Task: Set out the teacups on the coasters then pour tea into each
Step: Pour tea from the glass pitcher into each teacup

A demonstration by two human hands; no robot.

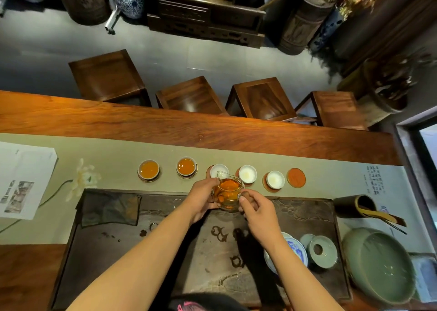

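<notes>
Both hands wrapped around the glass pitcher [229, 193]: left hand [203, 198], right hand [256, 207]. Its spout points straight ahead of my fingertips at the third teacup [219, 170], empty, just beyond.

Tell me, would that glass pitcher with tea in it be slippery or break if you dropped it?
The pitcher looks like thin clear glass, so it would probably break if dropped. It seems smooth, perhaps slippery, which may be why the left hand and right hand both hold it. It is more than half full of tea, so likely heavy for its size and quick to spill.
</notes>
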